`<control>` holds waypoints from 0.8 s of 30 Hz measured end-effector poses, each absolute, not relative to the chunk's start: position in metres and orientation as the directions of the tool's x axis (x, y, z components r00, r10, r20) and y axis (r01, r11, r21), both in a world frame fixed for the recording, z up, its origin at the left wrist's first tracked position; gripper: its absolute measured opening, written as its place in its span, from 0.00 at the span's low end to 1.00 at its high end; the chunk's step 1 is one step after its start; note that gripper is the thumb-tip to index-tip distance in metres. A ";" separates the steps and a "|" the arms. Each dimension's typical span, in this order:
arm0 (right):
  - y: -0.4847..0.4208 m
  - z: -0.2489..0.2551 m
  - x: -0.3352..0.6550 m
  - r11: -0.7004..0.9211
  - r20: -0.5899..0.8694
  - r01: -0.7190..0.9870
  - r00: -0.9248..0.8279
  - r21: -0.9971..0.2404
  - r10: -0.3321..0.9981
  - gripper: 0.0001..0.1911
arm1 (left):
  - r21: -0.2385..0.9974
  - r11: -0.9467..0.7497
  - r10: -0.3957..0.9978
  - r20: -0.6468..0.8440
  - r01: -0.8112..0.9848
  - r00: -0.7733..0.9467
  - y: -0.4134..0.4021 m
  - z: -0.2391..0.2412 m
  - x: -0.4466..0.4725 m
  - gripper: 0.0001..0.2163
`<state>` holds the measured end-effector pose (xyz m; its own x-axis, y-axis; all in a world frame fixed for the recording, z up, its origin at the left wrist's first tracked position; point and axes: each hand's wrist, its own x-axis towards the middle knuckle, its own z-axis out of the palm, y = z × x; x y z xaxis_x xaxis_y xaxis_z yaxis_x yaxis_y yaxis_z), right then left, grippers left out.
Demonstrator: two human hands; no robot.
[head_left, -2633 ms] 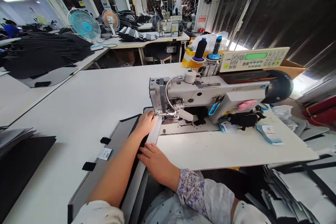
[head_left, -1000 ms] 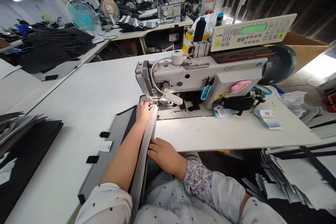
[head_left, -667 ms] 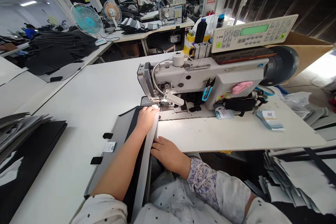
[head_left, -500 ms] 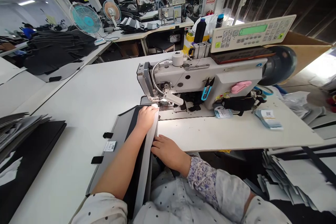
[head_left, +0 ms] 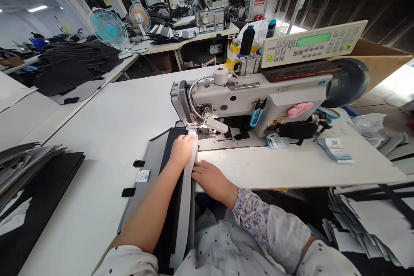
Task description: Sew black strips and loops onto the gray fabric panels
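A long grey and black fabric panel [head_left: 129, 212] lies on the white table, running from my lap up to the sewing machine [head_left: 246, 88]. Along its right edge runs a light grey strip [head_left: 185, 207], whose far end is under the presser foot beside the lit needle area. My left hand [head_left: 181, 151] presses on this strip just in front of the foot, fingers closed together at its edge. Lower down, my right hand [head_left: 213, 181] grips the panel's right edge; its thumb is hidden. Two black tabs and a white label [head_left: 142, 176] show on the panel's left side.
Blue thread snips [head_left: 256, 114] and a pink piece [head_left: 300, 110] are on the machine body. Label stacks [head_left: 335, 148] sit at the right. Dark panels [head_left: 48, 198] are piled at the left, pale ones [head_left: 368, 220] at lower right. Fans [head_left: 108, 28] stand behind.
The panel and strip have slid a little way forward toward the needle. Both hands stay on the work, the right one slightly further forward. The whole view has shifted slightly.
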<state>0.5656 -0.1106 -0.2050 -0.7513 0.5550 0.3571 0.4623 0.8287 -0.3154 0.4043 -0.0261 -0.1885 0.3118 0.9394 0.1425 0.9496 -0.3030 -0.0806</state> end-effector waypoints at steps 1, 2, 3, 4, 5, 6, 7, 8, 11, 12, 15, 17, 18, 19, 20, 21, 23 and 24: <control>-0.108 -0.206 0.566 0.825 0.361 0.469 -0.745 -0.314 0.561 0.05 | -0.076 -0.306 0.939 0.142 0.949 0.314 -0.025 -0.189 0.404 0.22; -0.106 -0.207 0.566 0.822 0.364 0.478 -0.739 -0.311 0.567 0.05 | -0.070 -0.307 0.939 0.140 0.949 0.314 -0.025 -0.190 0.404 0.22; -0.104 -0.209 0.565 0.817 0.366 0.488 -0.732 -0.306 0.574 0.06 | -0.062 -0.304 0.941 0.137 0.951 0.310 -0.024 -0.190 0.404 0.22; -0.102 -0.211 0.565 0.814 0.368 0.498 -0.727 -0.299 0.580 0.06 | -0.052 -0.300 0.943 0.132 0.953 0.304 -0.023 -0.190 0.404 0.22; -0.099 -0.213 0.564 0.811 0.370 0.508 -0.722 -0.291 0.585 0.06 | -0.041 -0.295 0.946 0.126 0.955 0.297 -0.022 -0.189 0.405 0.22; -0.097 -0.214 0.563 0.808 0.371 0.517 -0.718 -0.281 0.589 0.06 | -0.030 -0.288 0.950 0.120 0.957 0.290 -0.022 -0.187 0.407 0.22; -0.095 -0.215 0.562 0.807 0.371 0.525 -0.717 -0.271 0.591 0.06 | -0.021 -0.285 0.952 0.114 0.958 0.285 -0.023 -0.185 0.408 0.22; -0.093 -0.216 0.560 0.804 0.371 0.533 -0.714 -0.262 0.594 0.06 | -0.017 -0.281 0.953 0.111 0.960 0.281 -0.024 -0.182 0.410 0.21; -0.087 -0.217 0.557 0.800 0.375 0.548 -0.707 -0.246 0.600 0.06 | -0.044 -0.258 0.961 0.094 0.965 0.261 -0.032 -0.171 0.414 0.17; -0.086 -0.217 0.556 0.798 0.380 0.550 -0.702 -0.247 0.602 0.06 | -0.051 -0.238 0.968 0.074 0.970 0.242 -0.035 -0.168 0.415 0.17; -0.085 -0.215 0.555 0.793 0.396 0.552 -0.688 -0.257 0.607 0.04 | -0.013 -0.181 0.982 -0.051 0.983 0.180 -0.043 -0.163 0.416 0.19; -0.087 -0.214 0.555 0.795 0.396 0.550 -0.691 -0.256 0.605 0.04 | 0.029 -0.151 0.983 -0.105 0.988 0.153 -0.044 -0.164 0.416 0.21; -0.088 -0.213 0.555 0.794 0.395 0.551 -0.690 -0.256 0.606 0.04 | 0.044 -0.139 0.984 -0.109 0.989 0.143 -0.044 -0.164 0.417 0.22; -0.088 -0.212 0.555 0.792 0.393 0.553 -0.689 -0.258 0.609 0.04 | 0.052 -0.125 0.986 -0.102 0.991 0.130 -0.043 -0.165 0.418 0.21; -0.088 -0.212 0.555 0.787 0.389 0.557 -0.685 -0.264 0.615 0.04 | 0.053 -0.112 0.989 -0.092 0.992 0.116 -0.041 -0.165 0.419 0.21; -0.088 -0.211 0.556 0.780 0.383 0.564 -0.680 -0.272 0.625 0.04 | 0.051 -0.103 0.991 -0.086 0.993 0.107 -0.039 -0.165 0.421 0.20; -0.086 -0.211 0.556 0.761 0.364 0.582 -0.669 -0.287 0.649 0.05 | 0.040 -0.093 0.991 -0.092 0.995 0.096 -0.036 -0.164 0.423 0.19; -0.086 -0.210 0.556 0.751 0.355 0.592 -0.662 -0.291 0.660 0.06 | 0.033 -0.094 0.991 -0.097 0.995 0.097 -0.036 -0.163 0.423 0.19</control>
<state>0.5565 -0.0855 -0.2104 -0.6623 0.6599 0.3549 0.5923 0.7512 -0.2915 0.4231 -0.0357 -0.1633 0.0967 0.9906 -0.0972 0.9950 -0.0939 0.0335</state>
